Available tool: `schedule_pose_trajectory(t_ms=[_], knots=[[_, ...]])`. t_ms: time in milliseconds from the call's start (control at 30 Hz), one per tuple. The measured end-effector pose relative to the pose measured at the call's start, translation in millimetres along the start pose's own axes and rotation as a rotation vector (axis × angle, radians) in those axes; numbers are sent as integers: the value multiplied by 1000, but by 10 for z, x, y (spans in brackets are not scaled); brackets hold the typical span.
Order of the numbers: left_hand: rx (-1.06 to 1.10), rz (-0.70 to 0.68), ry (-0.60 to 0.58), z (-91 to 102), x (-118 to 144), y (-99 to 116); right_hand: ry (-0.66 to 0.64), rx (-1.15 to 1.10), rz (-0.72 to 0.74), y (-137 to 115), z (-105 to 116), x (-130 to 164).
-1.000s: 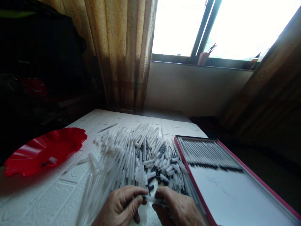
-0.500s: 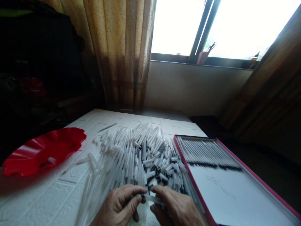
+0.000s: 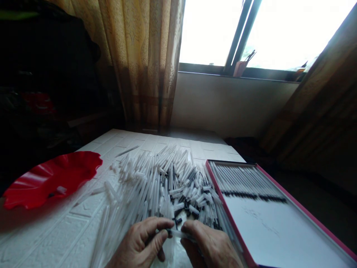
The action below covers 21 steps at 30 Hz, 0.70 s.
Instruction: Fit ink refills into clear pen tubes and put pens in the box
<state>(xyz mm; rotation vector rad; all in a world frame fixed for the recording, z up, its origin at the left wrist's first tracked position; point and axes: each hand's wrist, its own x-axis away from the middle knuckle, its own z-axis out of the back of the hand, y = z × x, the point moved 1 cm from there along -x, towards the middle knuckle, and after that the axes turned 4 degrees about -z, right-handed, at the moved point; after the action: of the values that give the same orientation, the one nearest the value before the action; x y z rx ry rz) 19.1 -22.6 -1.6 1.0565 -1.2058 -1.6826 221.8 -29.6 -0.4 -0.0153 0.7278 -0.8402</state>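
At the bottom centre my left hand [image 3: 142,243] and my right hand [image 3: 212,245] meet over one clear plastic pen [image 3: 177,233]; both pinch it, fingertips almost touching. Just beyond them lies a big heap of clear pens with black and white parts [image 3: 164,182] on the white brick-patterned table [image 3: 55,238]. To the right sits a flat pink-rimmed box [image 3: 279,230] with a row of pens [image 3: 245,180] laid side by side at its far end.
A red wavy-edged plastic dish [image 3: 52,178] with a small piece in it stands at the left. One loose pen [image 3: 127,151] lies at the far side of the table. Curtains and a bright window are behind; dark clutter fills the left.
Both hands stay together on the pen at the bottom centre; they shifted very slightly. The pile, box and dish have not moved.
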Motion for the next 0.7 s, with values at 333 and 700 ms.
schedule_pose_trajectory(t_ms=[333, 700], knots=[[-163, -127, -9, 24, -13, 31, -21, 25, 13, -18, 45, -24], [-286, -233, -53, 67, -8, -15, 16, 39, 41, -64, 73, -59]])
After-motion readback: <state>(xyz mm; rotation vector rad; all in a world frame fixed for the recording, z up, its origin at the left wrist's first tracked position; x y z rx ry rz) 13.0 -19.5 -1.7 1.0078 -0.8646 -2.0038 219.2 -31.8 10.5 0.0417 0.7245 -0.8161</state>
